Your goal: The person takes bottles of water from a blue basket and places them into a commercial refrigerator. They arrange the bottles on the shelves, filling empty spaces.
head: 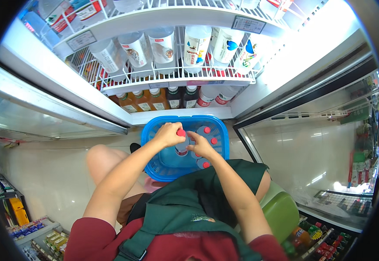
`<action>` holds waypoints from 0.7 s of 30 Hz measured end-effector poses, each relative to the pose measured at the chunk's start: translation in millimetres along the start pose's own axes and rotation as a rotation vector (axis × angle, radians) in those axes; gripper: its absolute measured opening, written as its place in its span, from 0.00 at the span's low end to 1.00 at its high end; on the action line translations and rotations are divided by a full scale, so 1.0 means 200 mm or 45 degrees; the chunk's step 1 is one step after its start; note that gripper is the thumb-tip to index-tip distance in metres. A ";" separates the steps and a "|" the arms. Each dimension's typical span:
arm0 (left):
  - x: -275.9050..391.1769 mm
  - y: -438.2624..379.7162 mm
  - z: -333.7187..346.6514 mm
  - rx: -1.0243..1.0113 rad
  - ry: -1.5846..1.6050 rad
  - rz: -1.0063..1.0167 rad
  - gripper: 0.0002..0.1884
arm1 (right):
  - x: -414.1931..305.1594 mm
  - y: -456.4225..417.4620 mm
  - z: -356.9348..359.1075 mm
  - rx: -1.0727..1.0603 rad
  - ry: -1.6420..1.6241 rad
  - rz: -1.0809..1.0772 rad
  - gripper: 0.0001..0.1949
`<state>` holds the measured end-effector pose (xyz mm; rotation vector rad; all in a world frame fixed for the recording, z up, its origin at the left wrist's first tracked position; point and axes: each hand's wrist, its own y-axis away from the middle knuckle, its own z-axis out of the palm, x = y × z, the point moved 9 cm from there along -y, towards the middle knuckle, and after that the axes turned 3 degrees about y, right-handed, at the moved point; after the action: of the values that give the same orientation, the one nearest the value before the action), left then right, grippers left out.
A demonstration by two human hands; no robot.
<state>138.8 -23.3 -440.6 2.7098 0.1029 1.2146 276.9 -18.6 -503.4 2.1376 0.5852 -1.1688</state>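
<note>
A blue plastic basket (226, 143) stands before me at the foot of an open drinks fridge. My left hand (169, 134) grips a clear plastic bottle (181, 150) just below its red cap, upright over or in the basket. Close to that bottle's right side is my right hand (201, 145), thumb and fingers spread; whether a fingertip touches the bottle cannot be told. Several more red-capped bottles (205, 130) stand along the basket's right side, some partly covered by my right hand. The held bottle's base appears near the basket floor.
Labelled water bottles (197, 49) line a white wire shelf (176, 80). Beneath it are amber drink bottles (156, 99) and dark ones (173, 98). A glass door (293, 146) stands open at right, another door panel (52, 107) at left. A green plastic stool (282, 212) is beside me.
</note>
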 end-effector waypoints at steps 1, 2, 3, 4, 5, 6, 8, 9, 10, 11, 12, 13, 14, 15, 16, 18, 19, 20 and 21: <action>0.05 0.01 -0.07 -0.002 0.043 0.005 0.19 | -0.10 0.01 -0.03 -0.036 -0.075 -0.021 0.35; 0.08 0.01 -0.14 -0.021 0.090 -0.027 0.18 | -0.19 0.02 -0.05 -0.073 -0.150 -0.041 0.34; 0.13 0.02 -0.21 -0.041 0.138 -0.051 0.18 | -0.29 0.04 -0.08 -0.104 -0.222 -0.060 0.34; 0.19 0.03 -0.27 -0.042 0.159 -0.041 0.17 | -0.37 0.06 -0.12 -0.091 -0.227 -0.128 0.33; 0.23 0.03 -0.32 -0.057 0.162 -0.021 0.17 | -0.43 0.08 -0.15 -0.096 -0.200 -0.135 0.34; 0.31 0.05 -0.39 -0.056 0.178 0.048 0.17 | -0.51 0.10 -0.20 -0.101 -0.169 -0.141 0.34; 0.45 0.07 -0.49 -0.112 0.237 0.105 0.14 | -0.63 0.13 -0.28 -0.093 -0.090 -0.201 0.36; 0.54 0.10 -0.54 -0.160 0.294 0.133 0.12 | -0.73 0.16 -0.32 -0.062 -0.075 -0.255 0.36; 0.60 0.11 -0.57 -0.222 0.349 0.197 0.12 | -0.79 0.17 -0.36 -0.050 -0.004 -0.311 0.36; 0.67 0.13 -0.62 -0.286 0.402 0.262 0.11 | -0.85 0.19 -0.39 -0.037 0.066 -0.367 0.35; 0.75 0.16 -0.66 -0.367 0.450 0.282 0.11 | -0.92 0.20 -0.41 -0.041 0.035 -0.367 0.36; 0.82 0.18 -0.72 -0.392 0.472 0.368 0.12 | -1.01 0.23 -0.44 -0.042 0.005 -0.368 0.38; 0.88 0.20 -0.77 -0.395 0.503 0.386 0.13 | -1.09 0.26 -0.46 -0.043 -0.025 -0.369 0.39; 0.95 0.22 -0.84 -0.396 0.532 0.410 0.13 | -1.15 0.27 -0.50 -0.016 -0.034 -0.391 0.41; 0.99 0.23 -0.88 -0.415 0.563 0.372 0.16 | -1.21 0.28 -0.53 0.010 -0.043 -0.413 0.42; 1.09 0.26 -0.97 -0.343 0.575 0.468 0.18 | -1.39 0.35 -0.59 0.090 -0.038 -0.561 0.44; 1.13 0.28 -1.02 -0.299 0.580 0.514 0.18 | -1.50 0.41 -0.63 0.160 0.101 -0.509 0.43; 1.17 0.27 -1.09 -0.221 0.591 0.628 0.22 | -1.60 0.43 -0.67 0.159 0.041 -0.581 0.41; 1.21 0.28 -1.15 -0.153 0.655 0.641 0.23 | -1.66 0.45 -0.71 0.164 -0.022 -0.645 0.39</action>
<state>128.4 -18.2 -101.2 2.3209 -0.6008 1.9561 247.9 -9.9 -131.3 2.1462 1.1154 -1.5225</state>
